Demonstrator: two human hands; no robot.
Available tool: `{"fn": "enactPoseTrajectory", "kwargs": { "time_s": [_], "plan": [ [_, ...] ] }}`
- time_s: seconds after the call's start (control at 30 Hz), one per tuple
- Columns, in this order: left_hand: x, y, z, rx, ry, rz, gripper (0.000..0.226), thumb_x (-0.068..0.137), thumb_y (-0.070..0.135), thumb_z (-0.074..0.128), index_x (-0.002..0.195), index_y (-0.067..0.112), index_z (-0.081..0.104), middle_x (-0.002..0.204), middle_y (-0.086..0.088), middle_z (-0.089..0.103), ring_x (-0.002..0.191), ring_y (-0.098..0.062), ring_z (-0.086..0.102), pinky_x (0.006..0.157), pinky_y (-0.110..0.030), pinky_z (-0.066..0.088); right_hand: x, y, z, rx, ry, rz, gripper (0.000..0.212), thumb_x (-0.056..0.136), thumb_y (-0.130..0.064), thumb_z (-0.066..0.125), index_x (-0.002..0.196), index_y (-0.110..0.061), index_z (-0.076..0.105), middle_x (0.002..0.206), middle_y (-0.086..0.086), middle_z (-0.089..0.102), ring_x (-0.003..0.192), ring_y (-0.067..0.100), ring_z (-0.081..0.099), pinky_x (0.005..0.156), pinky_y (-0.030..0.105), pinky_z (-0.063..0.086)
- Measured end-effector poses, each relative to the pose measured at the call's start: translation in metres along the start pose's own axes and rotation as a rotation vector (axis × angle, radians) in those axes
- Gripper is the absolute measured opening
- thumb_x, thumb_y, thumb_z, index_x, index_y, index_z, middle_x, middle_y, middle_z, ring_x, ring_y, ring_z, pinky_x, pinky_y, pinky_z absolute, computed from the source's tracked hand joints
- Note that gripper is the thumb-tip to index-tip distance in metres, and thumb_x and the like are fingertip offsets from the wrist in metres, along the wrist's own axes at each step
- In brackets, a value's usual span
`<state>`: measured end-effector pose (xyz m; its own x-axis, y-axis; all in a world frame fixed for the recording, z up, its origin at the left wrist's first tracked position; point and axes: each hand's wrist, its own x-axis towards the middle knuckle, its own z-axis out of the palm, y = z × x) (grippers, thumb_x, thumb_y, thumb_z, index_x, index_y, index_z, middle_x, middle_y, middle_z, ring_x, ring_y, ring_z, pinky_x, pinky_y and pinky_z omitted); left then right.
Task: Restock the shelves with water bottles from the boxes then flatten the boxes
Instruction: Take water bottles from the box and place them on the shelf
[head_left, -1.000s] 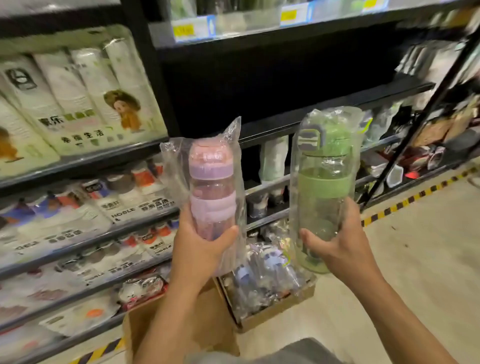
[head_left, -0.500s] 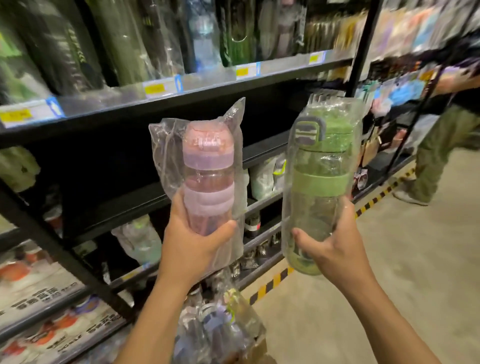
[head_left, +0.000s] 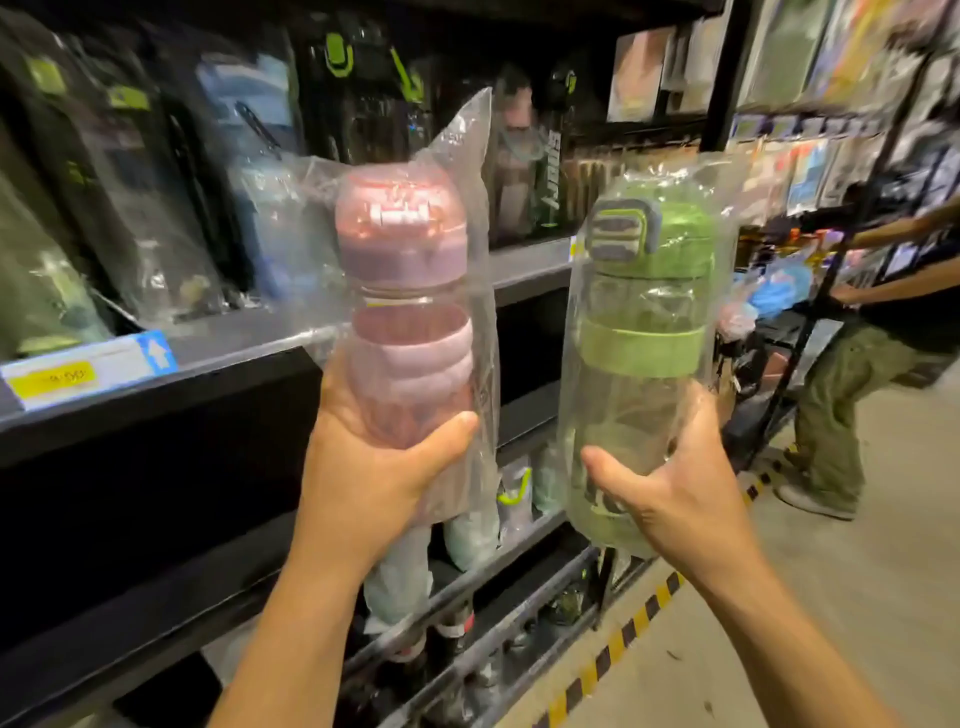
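Pink water bottle (head_left: 405, 312), bagged, is upright at 11 o'clock, my left hand (head_left: 374, 467) wrapped round its lower body; green water bottle (head_left: 644, 332) at 2 o'clock, gripped likewise by my right hand (head_left: 670, 488). Recommended: seat each base flat on the shelf (head_left: 249, 353) at 9 o'clock before I release either grip

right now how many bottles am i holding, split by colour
pink bottle: 1, held in the left hand
green bottle: 1, held in the right hand
total: 2
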<state>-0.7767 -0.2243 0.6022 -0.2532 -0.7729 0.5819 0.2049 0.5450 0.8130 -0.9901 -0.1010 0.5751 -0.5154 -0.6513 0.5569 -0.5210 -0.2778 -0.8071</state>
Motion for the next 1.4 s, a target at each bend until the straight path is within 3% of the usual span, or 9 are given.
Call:
{"fn": "enactPoseTrajectory", "kwargs": {
  "time_s": [0.13,0.37,0.57,0.8,0.93,1.03,1.13,1.3,1.4],
  "plan": [
    [0.067,0.002,0.03,-0.016,0.014,0.076,0.083,0.066,0.023,0.093,0.14,0.023,0.054,0.122,0.01,0.074,0.111,-0.009,0.072,0.088,-0.02,0.056,0.073,0.012,-0.002,0.039,-0.006,-0.051,0.071,0.069,-0.042,0.084,0.112,-0.072,0.037,0.117,-0.037,0.059,0.111,-0.01,0.061,0.084,0.001,0.045],
    [0.169,-0.003,0.085,0.065,0.101,0.233,0.094,0.069,0.026,0.093,0.149,0.017,0.045,0.132,0.005,0.069,0.12,-0.011,0.068,0.094,-0.023,0.056,0.204,0.046,-0.003,0.186,-0.066,-0.204,0.076,0.077,-0.024,0.088,0.135,-0.027,0.04,0.112,-0.043,0.057,0.11,-0.012,0.06,0.086,0.004,0.046],
    [0.243,-0.018,0.137,0.175,0.236,0.289,0.087,0.071,0.014,0.092,0.143,0.017,0.044,0.128,0.008,0.068,0.118,-0.01,0.068,0.095,-0.027,0.057,0.318,0.065,0.003,0.302,-0.098,-0.308,0.079,0.078,-0.021,0.089,0.139,-0.014,0.039,0.112,-0.042,0.059,0.109,-0.012,0.061,0.087,0.003,0.045],
    [0.301,-0.043,0.179,0.285,0.334,0.22,0.088,0.074,0.003,0.091,0.143,0.013,0.038,0.13,0.002,0.062,0.115,-0.003,0.066,0.098,-0.025,0.056,0.417,0.09,0.031,0.392,-0.191,-0.305,0.075,0.077,-0.02,0.09,0.133,-0.018,0.04,0.119,-0.014,0.061,0.107,-0.008,0.064,0.086,0.008,0.049],
    [0.319,-0.062,0.185,0.383,0.365,0.16,0.09,0.072,0.008,0.093,0.143,0.016,0.039,0.127,0.003,0.063,0.112,-0.002,0.067,0.098,-0.029,0.057,0.45,0.109,0.049,0.414,-0.3,-0.274,0.082,0.075,-0.018,0.092,0.135,-0.026,0.037,0.126,-0.014,0.057,0.112,-0.011,0.06,0.089,0.006,0.048],
    [0.335,-0.076,0.183,0.469,0.382,0.077,0.087,0.068,0.016,0.095,0.139,0.017,0.045,0.12,0.001,0.07,0.11,-0.012,0.07,0.098,-0.041,0.058,0.468,0.122,0.061,0.404,-0.4,-0.225,0.084,0.074,-0.014,0.092,0.135,-0.022,0.036,0.126,-0.007,0.062,0.11,-0.003,0.066,0.094,0.018,0.054],
    [0.346,-0.089,0.181,0.558,0.419,0.001,0.087,0.066,0.021,0.097,0.134,0.021,0.044,0.118,0.006,0.068,0.107,-0.009,0.069,0.097,-0.04,0.059,0.48,0.131,0.073,0.327,-0.465,-0.162,0.082,0.07,-0.022,0.095,0.128,-0.024,0.038,0.123,-0.008,0.062,0.113,0.008,0.066,0.1,0.035,0.055],
    [0.355,-0.107,0.175,0.628,0.457,-0.173,0.085,0.069,0.021,0.097,0.136,0.013,0.044,0.119,-0.002,0.067,0.108,-0.018,0.068,0.097,-0.042,0.058,0.492,0.135,0.085,0.198,-0.582,-0.007,0.091,0.065,-0.033,0.098,0.136,-0.017,0.044,0.123,-0.005,0.064,0.115,0.019,0.064,0.1,0.042,0.054],
    [0.358,-0.107,0.17,0.649,0.505,-0.259,0.07,0.071,0.024,0.095,0.125,0.009,0.053,0.107,-0.006,0.071,0.096,-0.02,0.072,0.071,-0.031,0.063,0.496,0.131,0.089,0.109,-0.604,0.06,0.083,0.066,-0.041,0.097,0.124,-0.009,0.046,0.097,-0.007,0.056,0.086,0.012,0.059,0.067,0.029,0.05]
  ]
}}
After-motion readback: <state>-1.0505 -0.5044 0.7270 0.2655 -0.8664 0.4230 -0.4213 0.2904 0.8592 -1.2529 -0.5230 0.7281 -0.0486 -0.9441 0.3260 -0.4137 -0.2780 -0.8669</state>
